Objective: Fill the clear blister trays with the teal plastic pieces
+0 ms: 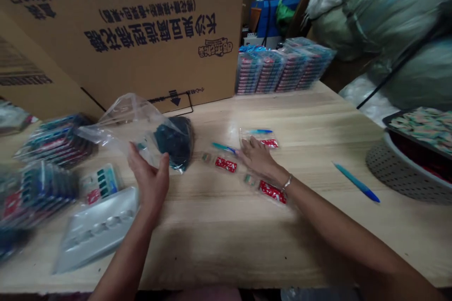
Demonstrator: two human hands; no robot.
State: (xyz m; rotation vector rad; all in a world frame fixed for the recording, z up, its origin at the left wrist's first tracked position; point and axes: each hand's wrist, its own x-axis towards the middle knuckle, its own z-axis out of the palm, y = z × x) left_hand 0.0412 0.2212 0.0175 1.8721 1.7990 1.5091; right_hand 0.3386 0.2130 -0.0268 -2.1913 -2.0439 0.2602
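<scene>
My left hand is at the mouth of a clear plastic bag holding dark green pieces. Its thumb and fingers are apart, the fingertips against or just inside the film. Palm down, my right hand has its fingers spread over a clear tray holding a red patterned packet and a blue pen-like stick. Beside its thumb lies a teal-blue stick, above another tray with a red packet. A third red packet lies under the wrist.
A large cardboard box stands behind. Stacked packs are at the back; more packs sit left, near a silver-grey tray. On the right lie a loose blue stick and a grey basket under a black tray.
</scene>
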